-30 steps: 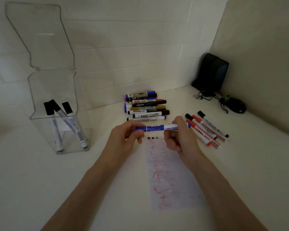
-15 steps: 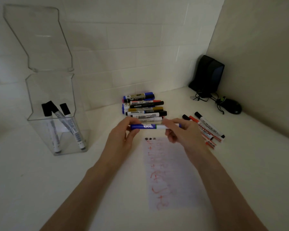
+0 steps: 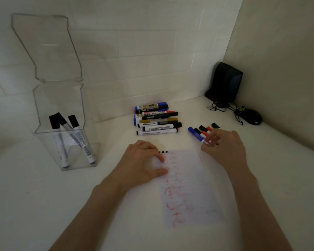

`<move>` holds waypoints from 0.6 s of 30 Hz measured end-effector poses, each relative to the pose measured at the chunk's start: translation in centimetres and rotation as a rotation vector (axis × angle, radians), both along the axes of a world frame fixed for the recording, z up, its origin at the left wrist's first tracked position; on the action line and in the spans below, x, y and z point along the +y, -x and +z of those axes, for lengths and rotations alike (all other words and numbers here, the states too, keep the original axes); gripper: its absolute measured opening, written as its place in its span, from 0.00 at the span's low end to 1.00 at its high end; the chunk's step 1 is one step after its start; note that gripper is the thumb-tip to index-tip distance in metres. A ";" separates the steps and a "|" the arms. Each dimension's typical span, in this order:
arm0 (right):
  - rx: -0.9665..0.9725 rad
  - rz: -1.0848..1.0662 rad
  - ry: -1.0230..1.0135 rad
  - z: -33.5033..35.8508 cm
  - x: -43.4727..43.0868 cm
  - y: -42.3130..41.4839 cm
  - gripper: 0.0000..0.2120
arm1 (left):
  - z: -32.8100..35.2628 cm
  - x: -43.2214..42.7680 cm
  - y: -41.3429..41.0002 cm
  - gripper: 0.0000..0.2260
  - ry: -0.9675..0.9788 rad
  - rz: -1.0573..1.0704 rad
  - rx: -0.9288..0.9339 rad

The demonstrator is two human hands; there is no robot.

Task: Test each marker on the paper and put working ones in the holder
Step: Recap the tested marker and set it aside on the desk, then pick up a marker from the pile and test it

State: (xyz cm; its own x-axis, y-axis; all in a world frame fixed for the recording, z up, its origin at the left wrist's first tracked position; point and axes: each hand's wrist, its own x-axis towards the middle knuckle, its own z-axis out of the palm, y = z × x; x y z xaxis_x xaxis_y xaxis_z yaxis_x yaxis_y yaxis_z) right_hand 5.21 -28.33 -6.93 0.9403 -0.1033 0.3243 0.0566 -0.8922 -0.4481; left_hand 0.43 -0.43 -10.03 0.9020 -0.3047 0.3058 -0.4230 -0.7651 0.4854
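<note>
Blue marker (image 3: 195, 134) lies on the white table (image 3: 43, 205) at about 1 o'clock from the paper (image 3: 188, 187). Its blue cap points to 11 o'clock, and it sits just beside a small group of red and black markers (image 3: 205, 130), on that group's 9 o'clock side.

Right hand (image 3: 225, 149) is at the marker's near end. Its fingers (image 3: 213, 140) are spread and blurred over the white barrel; cannot tell whether they pinch it or merely touch it.

Left hand (image 3: 141, 163) rests on the paper's upper left edge. Its fingers are loosely arched, with fingertips and thumb pressed on the sheet, gripping nothing.

The paper lies flat at centre, long axis running 12 to 6 o'clock. It is covered with red scribbles, with a few small black marks at its top edge.

Holder (image 3: 43, 98), clear plastic with a tall back panel, stands at 10 o'clock from the paper, well apart. Three black-capped markers (image 3: 62, 142) lean inside it, caps up.

A pile of mixed markers (image 3: 156, 120) lies at 12 o'clock from the paper, barrels running 9 to 3 o'clock, near the tiled wall (image 3: 134, 42).

Far corner, 2 o'clock: a black box (image 3: 225, 82) stands upright against the wall, with a black mouse (image 3: 252, 118) and tangled cord beside it.
</note>
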 end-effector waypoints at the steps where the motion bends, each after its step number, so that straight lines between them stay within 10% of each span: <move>1: 0.001 -0.018 0.005 0.0 -0.1 -0.1 0.09 | 0.1 0.1 0.0 0.20 -0.004 0.005 -0.009; 18: -0.240 0.090 0.005 -1.5 3.1 -0.4 0.12 | 1.1 -1.4 -6.6 0.10 -0.182 0.552 -0.310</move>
State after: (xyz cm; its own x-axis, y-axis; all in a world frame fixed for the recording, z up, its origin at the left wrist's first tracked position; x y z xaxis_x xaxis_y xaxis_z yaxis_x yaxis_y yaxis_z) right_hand 5.64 -25.20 -8.43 0.8416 -0.0202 0.5398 0.2404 -0.8809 -0.4077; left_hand 7.07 -1.79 -8.94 0.8189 0.1062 0.5641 -0.0446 -0.9680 0.2469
